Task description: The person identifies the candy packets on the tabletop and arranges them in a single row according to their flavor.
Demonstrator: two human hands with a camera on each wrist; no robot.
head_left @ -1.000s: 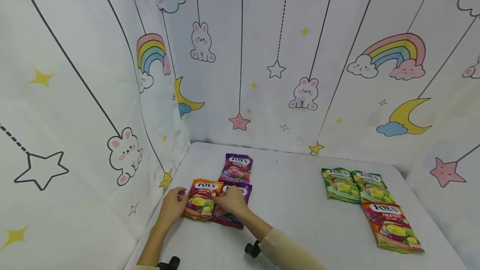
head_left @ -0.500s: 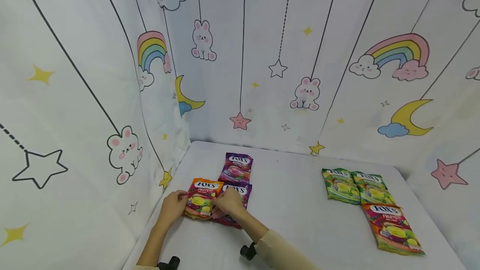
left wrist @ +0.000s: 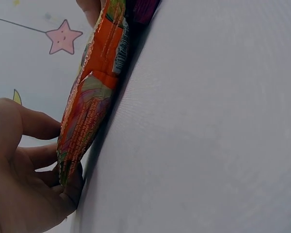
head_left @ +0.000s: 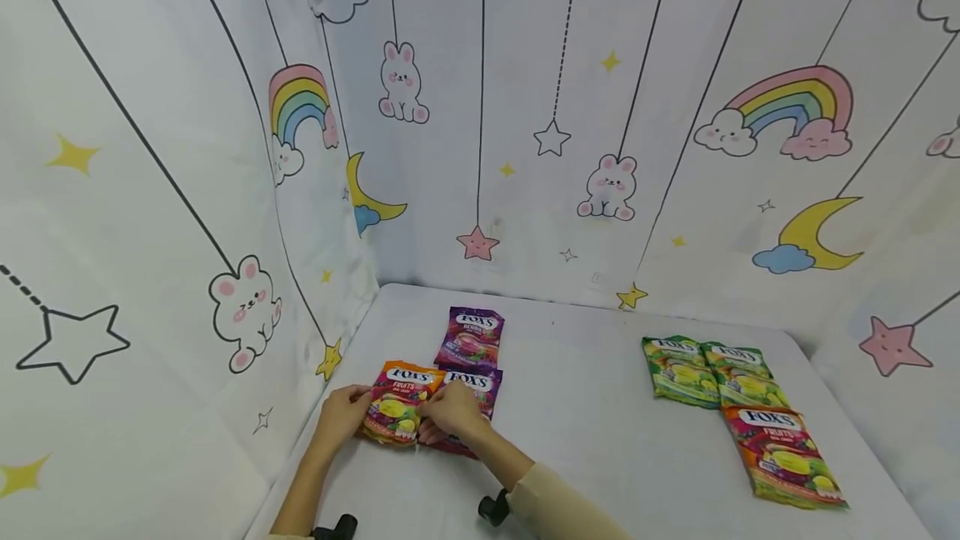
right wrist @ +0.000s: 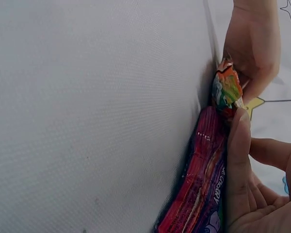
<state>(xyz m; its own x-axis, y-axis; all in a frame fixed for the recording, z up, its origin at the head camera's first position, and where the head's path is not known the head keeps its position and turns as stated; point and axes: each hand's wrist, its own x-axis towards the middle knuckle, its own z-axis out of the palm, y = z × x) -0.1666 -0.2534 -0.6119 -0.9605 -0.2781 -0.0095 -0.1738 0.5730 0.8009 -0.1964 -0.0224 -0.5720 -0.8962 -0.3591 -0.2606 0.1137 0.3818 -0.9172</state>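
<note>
An orange-topped Fox's fruits candy bag (head_left: 395,408) lies at the table's left side, between both hands. My left hand (head_left: 342,415) pinches its left edge, thumb above and fingers below in the left wrist view, where the bag's back (left wrist: 89,97) shows it lifted at a tilt. My right hand (head_left: 453,413) holds its right edge, with the right thumb (right wrist: 239,141) against the bag's corner. Under the right hand lies a purple Fox's bag (head_left: 486,386), partly covered. Another purple berries bag (head_left: 471,340) lies flat just behind it.
On the table's right side lie two green Fox's bags (head_left: 680,372) side by side, with a red-orange fruits bag (head_left: 783,457) in front. A white patterned curtain (head_left: 525,190) stands behind and to the left of the white table (head_left: 592,407).
The orange bag has shifted slightly left and nearer to me, with both hands on it. My right hand has slid a little left. The other bags have stayed put.
</note>
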